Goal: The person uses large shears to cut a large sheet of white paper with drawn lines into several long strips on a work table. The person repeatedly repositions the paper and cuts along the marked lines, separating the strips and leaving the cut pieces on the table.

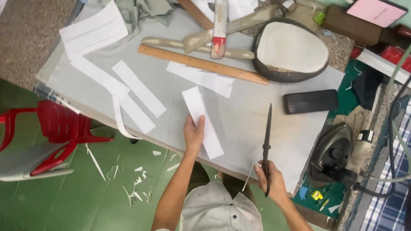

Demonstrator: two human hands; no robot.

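My left hand (193, 133) rests on a long white strip of cloth or paper (205, 128) lying on the grey cloth-covered table (248, 119), with my fingers pressing its lower left edge. My right hand (270, 182) grips the handles of long dark scissors (267, 137), whose blades point away from me and look closed. A thin white sliver (250, 173) hangs beside that hand. Several more white strips (137, 87) lie to the left and one (201, 78) beyond.
A wooden ruler (201, 64), wooden curved tools (192, 44) and a padded oval board (291, 51) lie at the far side. A black block (310, 101) and an iron (334, 154) sit right. A red plastic chair (51, 132) stands left on a green floor with scraps.
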